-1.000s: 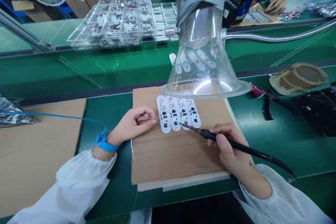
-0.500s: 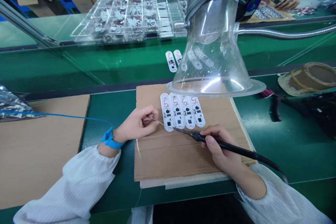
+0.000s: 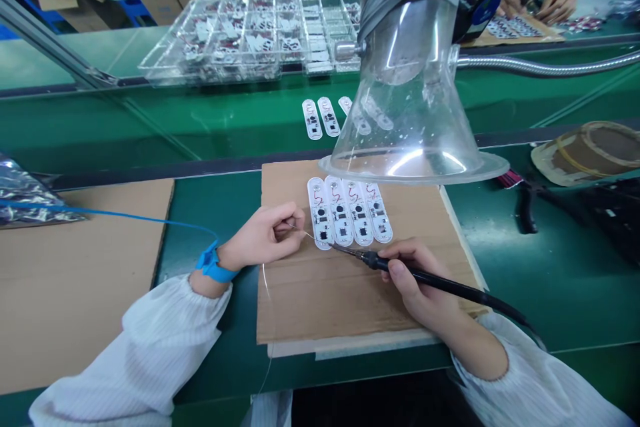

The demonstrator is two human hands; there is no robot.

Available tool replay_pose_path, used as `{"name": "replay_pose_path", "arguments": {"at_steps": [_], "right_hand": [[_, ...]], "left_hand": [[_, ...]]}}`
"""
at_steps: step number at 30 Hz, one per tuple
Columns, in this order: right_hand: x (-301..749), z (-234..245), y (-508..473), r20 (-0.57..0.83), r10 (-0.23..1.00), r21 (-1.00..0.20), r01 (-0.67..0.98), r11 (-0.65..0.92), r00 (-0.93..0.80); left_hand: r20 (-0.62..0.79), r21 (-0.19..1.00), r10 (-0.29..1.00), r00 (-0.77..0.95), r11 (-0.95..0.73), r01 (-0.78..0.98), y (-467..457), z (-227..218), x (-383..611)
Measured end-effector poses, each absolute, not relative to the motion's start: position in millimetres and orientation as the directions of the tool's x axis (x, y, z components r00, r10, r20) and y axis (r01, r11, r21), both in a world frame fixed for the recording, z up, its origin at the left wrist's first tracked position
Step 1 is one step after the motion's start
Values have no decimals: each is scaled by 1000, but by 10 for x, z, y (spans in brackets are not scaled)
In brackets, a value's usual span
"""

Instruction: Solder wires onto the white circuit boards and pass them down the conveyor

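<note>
Several white oval circuit boards (image 3: 341, 211) lie side by side on a cardboard sheet (image 3: 320, 307), each with dark chips and thin red wires. My left hand (image 3: 273, 233) is closed in a pinch on a thin solder wire (image 3: 309, 235), whose end reaches the lower part of the leftmost board (image 3: 321, 213). The wire's tail hangs down over the cardboard's left side. In my right hand (image 3: 420, 280) is a black soldering iron (image 3: 373, 259), gripped like a pen. Its tip is at the lower end of that same leftmost board, close to the solder's end.
A clear fume hood (image 3: 410, 127) on a flexible metal arm overhangs the cardboard's far side. Behind it, more boards (image 3: 329, 116) lie on the green belt (image 3: 225, 127). Parts trays (image 3: 235, 30) stand beyond. A cardboard roll (image 3: 590, 152) sits right. Across, a co-worker's hands (image 3: 560, 0) handle parts.
The boards on the green belt have shifted left, and one more shows beside the hood. Both my hands keep nearly the same pose. The co-worker's hands have moved slightly.
</note>
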State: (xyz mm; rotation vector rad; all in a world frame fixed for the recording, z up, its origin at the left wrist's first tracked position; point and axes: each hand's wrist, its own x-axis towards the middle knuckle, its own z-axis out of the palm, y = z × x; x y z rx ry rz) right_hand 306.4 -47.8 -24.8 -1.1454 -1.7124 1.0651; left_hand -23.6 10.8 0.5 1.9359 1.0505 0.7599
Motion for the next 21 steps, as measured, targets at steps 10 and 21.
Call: {"name": "replay_pose_path", "arguments": {"at_steps": [10,21], "right_hand": [[3060,-218,-458,158,932,-924,285,256,-326],[3029,-138,-431,165,923,-911,305,277,-347]], "left_hand": [[137,832,864,484,-366,418,110,16,-242],[147,826,859,490,-379,418,109,28,-242]]}}
